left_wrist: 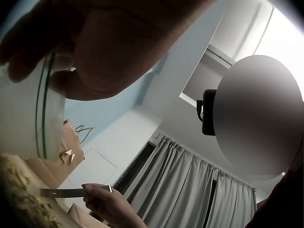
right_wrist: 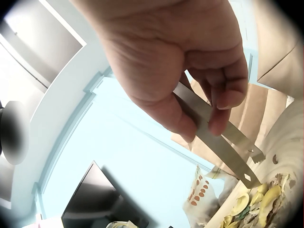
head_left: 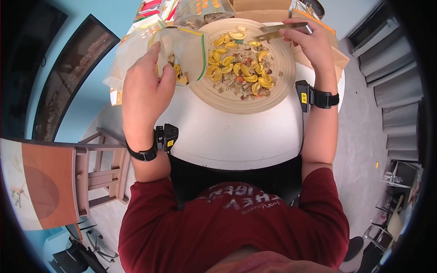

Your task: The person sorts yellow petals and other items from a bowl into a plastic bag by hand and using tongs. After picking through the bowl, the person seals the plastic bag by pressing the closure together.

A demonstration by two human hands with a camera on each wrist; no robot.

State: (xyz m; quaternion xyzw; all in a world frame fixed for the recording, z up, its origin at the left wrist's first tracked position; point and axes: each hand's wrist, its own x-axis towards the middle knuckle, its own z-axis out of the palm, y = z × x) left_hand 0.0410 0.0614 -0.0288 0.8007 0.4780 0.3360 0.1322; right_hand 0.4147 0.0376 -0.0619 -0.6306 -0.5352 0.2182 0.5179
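My left hand [head_left: 148, 88] holds a clear zip bag [head_left: 189, 50] with a green seal line, its mouth facing the round wooden tray [head_left: 286, 68]. Some yellow and brown pieces [head_left: 180, 76] lie low inside the bag. In the right hand [head_left: 314, 43] is a pair of metal tongs [head_left: 298, 27], gripped between thumb and fingers. Their tips reach over the tray's far side, slightly apart in the right wrist view, close to yellow shell-shaped pieces [right_wrist: 241, 203]. More yellow curved pieces [head_left: 246, 69] are spread on the tray among brown, grey and orange bits.
Another clear bag with orange print [head_left: 205, 11] stands behind the tray. Brown paper bags [head_left: 337, 52] are at the right and back. The white table [head_left: 218, 141] curves in front of the person. A wooden stool [head_left: 102, 173] stands at the left.
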